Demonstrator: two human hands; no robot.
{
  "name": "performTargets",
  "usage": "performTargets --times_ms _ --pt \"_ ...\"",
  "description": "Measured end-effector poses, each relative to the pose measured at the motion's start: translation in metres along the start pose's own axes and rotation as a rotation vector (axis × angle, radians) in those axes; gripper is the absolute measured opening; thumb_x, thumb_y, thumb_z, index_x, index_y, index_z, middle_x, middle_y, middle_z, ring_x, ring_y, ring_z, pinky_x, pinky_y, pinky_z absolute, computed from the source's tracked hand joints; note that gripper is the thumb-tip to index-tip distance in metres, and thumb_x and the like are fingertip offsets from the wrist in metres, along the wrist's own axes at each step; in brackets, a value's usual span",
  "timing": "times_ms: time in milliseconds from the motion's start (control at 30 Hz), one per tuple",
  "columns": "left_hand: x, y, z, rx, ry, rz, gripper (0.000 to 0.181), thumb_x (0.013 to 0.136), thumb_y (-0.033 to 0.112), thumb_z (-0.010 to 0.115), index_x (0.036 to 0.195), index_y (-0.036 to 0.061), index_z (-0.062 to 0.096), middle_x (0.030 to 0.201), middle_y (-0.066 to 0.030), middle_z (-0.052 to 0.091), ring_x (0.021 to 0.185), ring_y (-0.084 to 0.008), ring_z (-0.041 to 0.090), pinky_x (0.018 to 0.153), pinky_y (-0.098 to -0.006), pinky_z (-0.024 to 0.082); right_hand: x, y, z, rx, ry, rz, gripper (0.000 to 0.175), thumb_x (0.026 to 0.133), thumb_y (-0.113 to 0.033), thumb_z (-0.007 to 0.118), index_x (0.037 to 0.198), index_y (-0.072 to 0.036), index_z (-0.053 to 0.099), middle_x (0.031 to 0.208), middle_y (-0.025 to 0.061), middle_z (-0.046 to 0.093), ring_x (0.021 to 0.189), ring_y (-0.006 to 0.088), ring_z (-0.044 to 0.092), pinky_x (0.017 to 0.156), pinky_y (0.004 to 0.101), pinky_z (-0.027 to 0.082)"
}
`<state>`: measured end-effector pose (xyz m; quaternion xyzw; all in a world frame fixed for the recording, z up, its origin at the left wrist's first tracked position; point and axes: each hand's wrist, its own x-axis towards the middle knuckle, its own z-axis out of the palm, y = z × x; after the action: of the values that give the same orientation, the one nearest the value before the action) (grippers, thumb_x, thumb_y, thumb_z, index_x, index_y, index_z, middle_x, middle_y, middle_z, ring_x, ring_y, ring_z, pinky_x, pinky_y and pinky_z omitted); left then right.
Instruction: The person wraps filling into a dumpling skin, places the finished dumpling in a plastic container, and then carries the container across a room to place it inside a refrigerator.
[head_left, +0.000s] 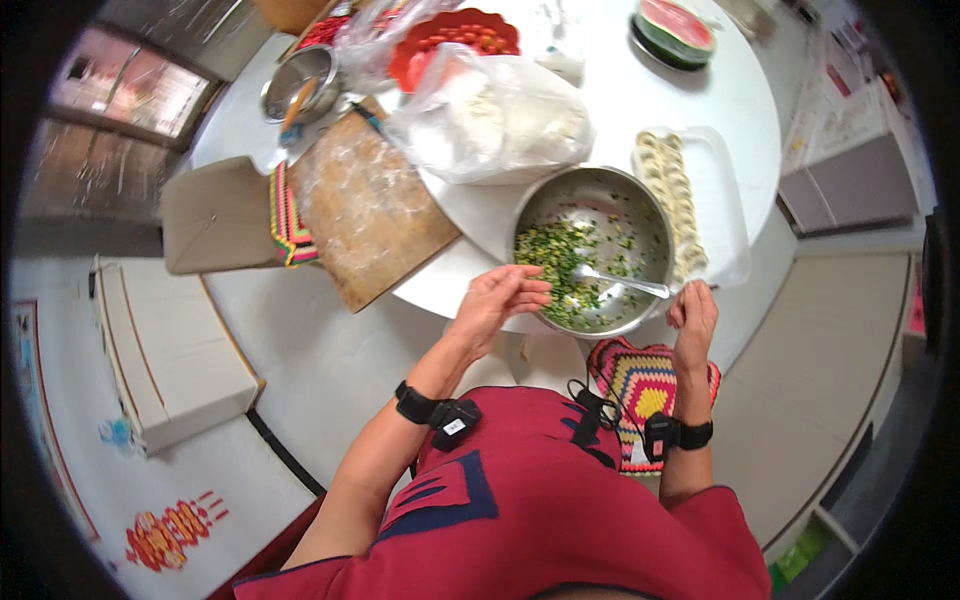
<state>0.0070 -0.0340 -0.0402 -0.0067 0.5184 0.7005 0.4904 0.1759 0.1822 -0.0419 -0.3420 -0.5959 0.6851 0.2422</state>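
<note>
A steel mixing bowl (651, 202) at the table's near edge holds chopped green and yellow filling (551, 251). A metal spoon (630, 283) rests in it, its handle over the right rim. My left hand (504, 300) is at the bowl's left rim, fingers apart and nothing seen in them. My right hand (694, 315) is just right of the bowl, near the spoon's handle end and the tray's near corner; its fingers are curled, and whether they hold something cannot be told. Two rows of dumplings (675, 202) lie in a clear plastic tray (731, 195) at the right.
A floured wooden board (375, 217) juts over the table's left edge. Behind the bowl sits a plastic bag of flour (487, 120). Farther back are a red basket (409, 52), a steel pot (322, 71) and a cut watermelon (675, 37). A chair (217, 217) stands left.
</note>
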Motion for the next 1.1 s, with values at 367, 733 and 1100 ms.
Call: performTargets --times_ms 367,733,1100 --pt "0.003 -0.007 0.014 -0.089 -0.123 -0.129 0.02 0.091 0.016 0.047 0.098 -0.0002 0.054 0.069 0.0 0.053 0.06 -0.0067 0.05 0.056 -0.0181 0.043 -0.047 -0.006 0.037 -0.022 -0.131 -0.007 0.019 0.089 -0.01 0.047 0.071 -0.004 0.046 0.064 -0.0012 0.044 0.056 0.0054 0.04 0.052 0.0194 0.033" --pt "-0.025 0.033 -0.002 -0.072 -0.317 -0.143 0.016 0.085 0.014 0.056 0.087 -0.0019 0.057 0.064 -0.0013 0.055 0.052 -0.0066 0.049 0.046 -0.017 0.039 -0.081 -0.031 0.098 -0.061 -0.151 0.002 0.017 0.088 -0.009 0.049 0.072 -0.004 0.047 0.064 -0.0004 0.047 0.056 0.0063 0.043 0.053 0.0194 0.035" --pt "-0.061 0.079 -0.072 -0.066 -0.259 -0.065 0.015 0.08 0.01 0.063 0.085 -0.0033 0.061 0.074 -0.0072 0.061 0.064 -0.0114 0.058 0.057 -0.0208 0.049 -0.096 -0.065 0.221 -0.171 -0.3 -0.115 0.01 0.085 -0.005 0.052 0.076 0.0 0.053 0.067 0.0012 0.053 0.061 0.0067 0.051 0.058 0.0196 0.042"
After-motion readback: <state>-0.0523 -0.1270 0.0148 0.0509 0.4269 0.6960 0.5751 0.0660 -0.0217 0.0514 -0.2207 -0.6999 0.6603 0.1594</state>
